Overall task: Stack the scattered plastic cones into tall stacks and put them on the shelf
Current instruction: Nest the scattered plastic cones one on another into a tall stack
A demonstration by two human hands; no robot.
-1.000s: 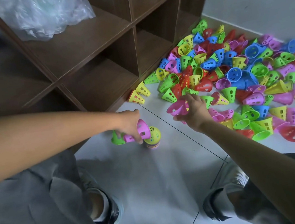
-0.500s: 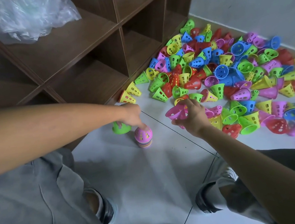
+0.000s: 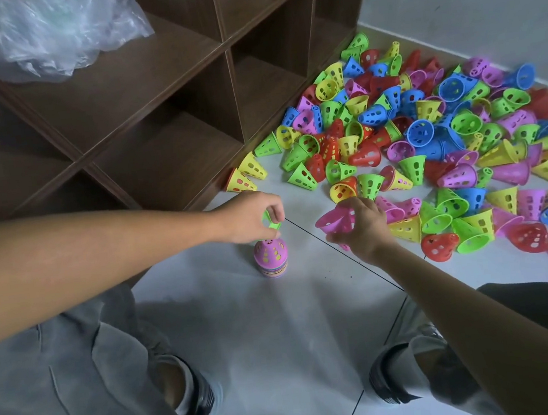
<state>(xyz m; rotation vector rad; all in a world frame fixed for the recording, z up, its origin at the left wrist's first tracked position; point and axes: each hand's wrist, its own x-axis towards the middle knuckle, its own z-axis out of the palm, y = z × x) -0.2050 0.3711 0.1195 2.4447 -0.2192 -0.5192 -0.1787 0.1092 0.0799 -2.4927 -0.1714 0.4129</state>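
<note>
Cones [image 3: 430, 140] in green, yellow, red, blue and pink are lying scattered in a heap on the floor [image 3: 263, 329], spreading from the foot of the shelf [image 3: 155, 94] toward the wall on my right. I am watching one short stack [image 3: 271, 255] standing upright on the tiles, apart from the heap, with a pink cone on top and a band of mixed-colour rims showing at its base.

I am seeing the left hand [image 3: 249, 215] hovering just above that stack, its fingers [image 3: 275, 211] curling round a green cone [image 3: 270, 220] and pinching it at the rim; the green cone is hanging right over the stack's tip, and I cannot tell whether the two are touching. The right hand [image 3: 359, 228] is holding a pink cone [image 3: 334, 220] on its side at the near edge of the heap, mouth facing left, fingers wrapping its narrow end.

Looking at the shelf, its wooden compartments are showing as open cubbies, and those I can see into are holding no cones. A crumpled clear plastic bag [image 3: 47, 31] is sitting on an upper board at the left. Two yellow cones [image 3: 246, 174] are lying against the shelf's lower edge. Grey trousers and dark shoes are showing at the bottom.
</note>
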